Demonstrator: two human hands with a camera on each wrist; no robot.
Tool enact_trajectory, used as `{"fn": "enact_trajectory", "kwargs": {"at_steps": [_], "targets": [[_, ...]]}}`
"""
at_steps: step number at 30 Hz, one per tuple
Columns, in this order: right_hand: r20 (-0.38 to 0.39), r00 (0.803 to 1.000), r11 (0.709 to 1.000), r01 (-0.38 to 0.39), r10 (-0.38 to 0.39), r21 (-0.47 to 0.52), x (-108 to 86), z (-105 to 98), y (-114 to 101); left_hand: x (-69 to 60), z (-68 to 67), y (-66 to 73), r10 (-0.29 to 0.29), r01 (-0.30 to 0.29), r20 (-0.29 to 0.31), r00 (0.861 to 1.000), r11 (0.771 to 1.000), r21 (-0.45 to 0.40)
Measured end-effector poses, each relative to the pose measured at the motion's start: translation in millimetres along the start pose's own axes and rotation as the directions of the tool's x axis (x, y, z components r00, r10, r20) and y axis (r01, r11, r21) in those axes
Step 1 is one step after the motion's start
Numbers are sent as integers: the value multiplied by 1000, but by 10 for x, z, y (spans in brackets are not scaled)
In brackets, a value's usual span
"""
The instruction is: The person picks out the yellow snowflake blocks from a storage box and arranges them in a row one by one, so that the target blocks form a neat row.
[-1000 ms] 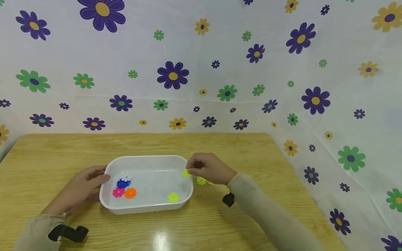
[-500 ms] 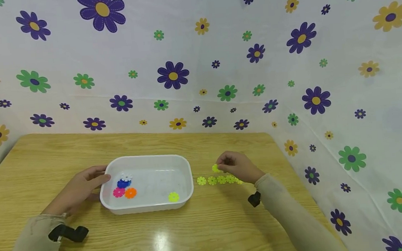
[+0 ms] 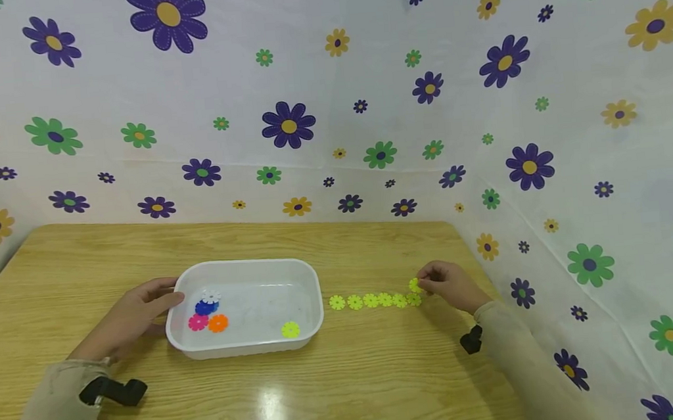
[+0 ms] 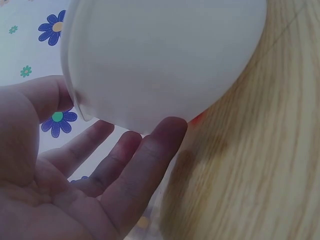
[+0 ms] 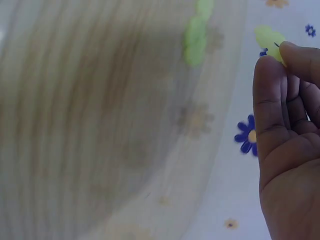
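My left hand [image 3: 134, 315] grips the left end of a white plastic tray [image 3: 252, 348]. Its thumb lies over the rim and its fingers touch the outer wall, as the left wrist view shows. Between thumb and forefinger, my right hand [image 3: 452, 286] pinches a yellow notched disc [image 5: 270, 39]. This hand is just above the right end of a row of several yellow discs [image 3: 370, 300] on the table. Inside the tray, one yellow disc [image 3: 290, 329] lies at the front right.
At the tray's left end are a pink disc [image 3: 198, 322], an orange disc [image 3: 218, 323], blue pieces [image 3: 204, 307] and a white piece [image 3: 211, 297]. A flower-print cloth [image 3: 302, 81] stands behind and to the right of the wooden table [image 3: 350, 387].
My right hand has carried the yellow disc from the tray's right rim rightwards along the row to its far end. The left hand and the tray have stayed in place.
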State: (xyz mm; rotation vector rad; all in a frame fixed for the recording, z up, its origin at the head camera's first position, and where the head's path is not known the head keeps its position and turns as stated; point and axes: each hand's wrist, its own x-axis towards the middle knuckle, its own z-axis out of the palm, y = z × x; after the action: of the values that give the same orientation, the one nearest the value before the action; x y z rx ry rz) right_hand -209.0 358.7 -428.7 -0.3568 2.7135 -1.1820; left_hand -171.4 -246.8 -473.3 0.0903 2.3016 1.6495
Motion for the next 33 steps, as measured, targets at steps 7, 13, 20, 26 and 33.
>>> {"fn": "enact_trajectory", "kwargs": {"at_steps": [7,13,20,26,33], "targets": [[-40,991,988,-132,130,-76,-77,-85,296,-1,1,-8,-1,1,-5,1000,1000,2],[-39,976,974,-217,215,-61,-96,-73,420,4,2,-19,2,-2,-2,1000,1000,12],[-13,971,971,-238,238,-7,-88,-31,405,1,3,-15,-3,4,-12,1000,1000,27],[-16,971,969,-241,240,-58,-64,-6,375,-4,5,-17,2,-2,-12,1000,1000,16],[-13,970,967,-245,245,-75,-60,-10,364,5,7,-16,-4,5,-15,1000,1000,14]]}}
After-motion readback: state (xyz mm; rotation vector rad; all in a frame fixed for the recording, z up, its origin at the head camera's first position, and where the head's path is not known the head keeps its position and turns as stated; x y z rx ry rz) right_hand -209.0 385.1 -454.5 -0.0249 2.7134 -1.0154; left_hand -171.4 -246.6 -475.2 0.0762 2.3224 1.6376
